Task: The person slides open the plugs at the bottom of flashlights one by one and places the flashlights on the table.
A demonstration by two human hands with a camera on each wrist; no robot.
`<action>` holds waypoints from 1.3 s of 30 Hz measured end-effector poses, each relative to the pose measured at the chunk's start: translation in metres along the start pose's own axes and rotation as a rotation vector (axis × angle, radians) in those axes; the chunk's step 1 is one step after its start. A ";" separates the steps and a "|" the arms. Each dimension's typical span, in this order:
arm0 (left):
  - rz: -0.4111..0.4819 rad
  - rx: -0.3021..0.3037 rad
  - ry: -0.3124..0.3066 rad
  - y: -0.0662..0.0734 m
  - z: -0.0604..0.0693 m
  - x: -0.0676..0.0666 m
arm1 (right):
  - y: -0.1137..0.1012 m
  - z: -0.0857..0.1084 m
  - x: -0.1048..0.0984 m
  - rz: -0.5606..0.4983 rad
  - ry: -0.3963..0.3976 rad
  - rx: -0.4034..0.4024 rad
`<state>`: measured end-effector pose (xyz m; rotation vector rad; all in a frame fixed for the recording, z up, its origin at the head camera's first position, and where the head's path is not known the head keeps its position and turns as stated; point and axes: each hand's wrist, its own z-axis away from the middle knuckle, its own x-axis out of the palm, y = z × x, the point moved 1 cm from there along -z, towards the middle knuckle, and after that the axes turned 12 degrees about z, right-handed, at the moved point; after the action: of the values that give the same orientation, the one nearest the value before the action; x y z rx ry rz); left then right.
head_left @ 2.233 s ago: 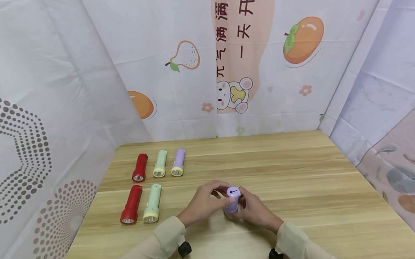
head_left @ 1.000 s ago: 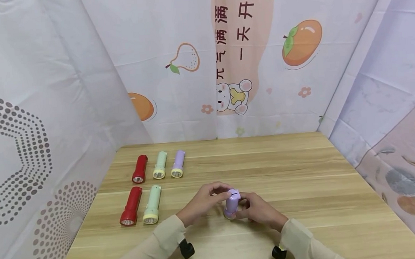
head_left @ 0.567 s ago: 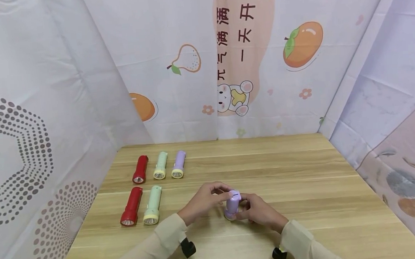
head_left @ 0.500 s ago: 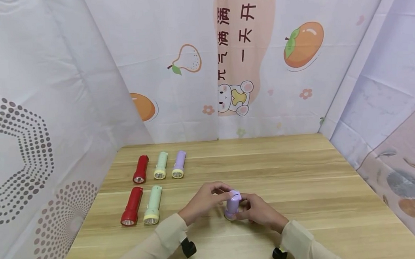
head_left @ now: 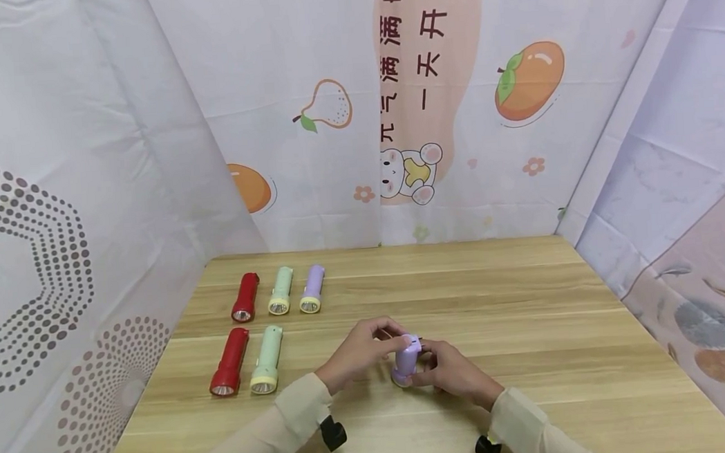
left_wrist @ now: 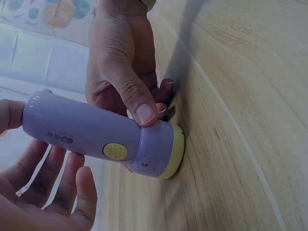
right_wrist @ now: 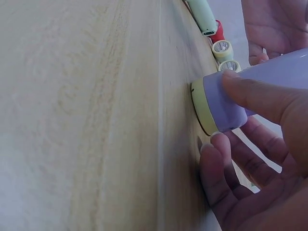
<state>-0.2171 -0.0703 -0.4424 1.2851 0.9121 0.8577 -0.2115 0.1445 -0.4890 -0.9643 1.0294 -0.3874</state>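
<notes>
A purple flashlight (head_left: 406,364) stands lens down on the wooden table, its yellow rim (left_wrist: 175,152) against or just above the surface. My left hand (head_left: 365,348) holds it near the tail end, thumb on one side and fingers on the other. Lower down, my right hand (head_left: 454,371) pinches the head, with the thumb (right_wrist: 250,94) on the purple collar. A yellow switch (left_wrist: 115,151) on the barrel faces the left wrist camera. The lens is hidden beneath.
To the left, other flashlights lie in two rows: red (head_left: 245,297), mint green (head_left: 281,291) and purple (head_left: 313,289) behind, red (head_left: 229,362) and mint green (head_left: 267,360) in front. Printed curtains (head_left: 330,208) hang behind the table (head_left: 497,280) and at its sides.
Since the oldest frame the purple flashlight has come down a little and stands straighter, and my right hand has shifted slightly right. Over the last second both hands have barely moved.
</notes>
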 end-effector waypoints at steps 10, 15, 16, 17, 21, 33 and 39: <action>0.015 0.017 0.017 -0.002 -0.002 0.004 | -0.001 0.001 0.001 -0.015 0.000 -0.007; 0.010 0.025 0.032 -0.005 -0.001 0.004 | -0.001 0.001 0.003 -0.029 -0.004 -0.016; 0.005 0.028 0.034 -0.006 -0.001 0.004 | -0.001 0.001 0.003 -0.029 -0.004 -0.016; 0.005 0.032 0.036 -0.006 -0.001 0.004 | 0.000 0.002 0.003 -0.029 -0.006 -0.014; 0.009 0.029 0.042 -0.007 -0.002 0.006 | 0.001 0.002 0.002 -0.023 -0.003 -0.005; 0.031 0.015 0.057 -0.002 -0.004 0.012 | 0.001 0.004 0.001 -0.034 -0.006 -0.003; 0.022 0.025 0.056 -0.004 -0.005 0.010 | 0.001 0.001 0.001 -0.016 -0.008 -0.020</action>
<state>-0.2174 -0.0595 -0.4477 1.3006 0.9575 0.9061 -0.2100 0.1450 -0.4907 -0.9912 1.0205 -0.3867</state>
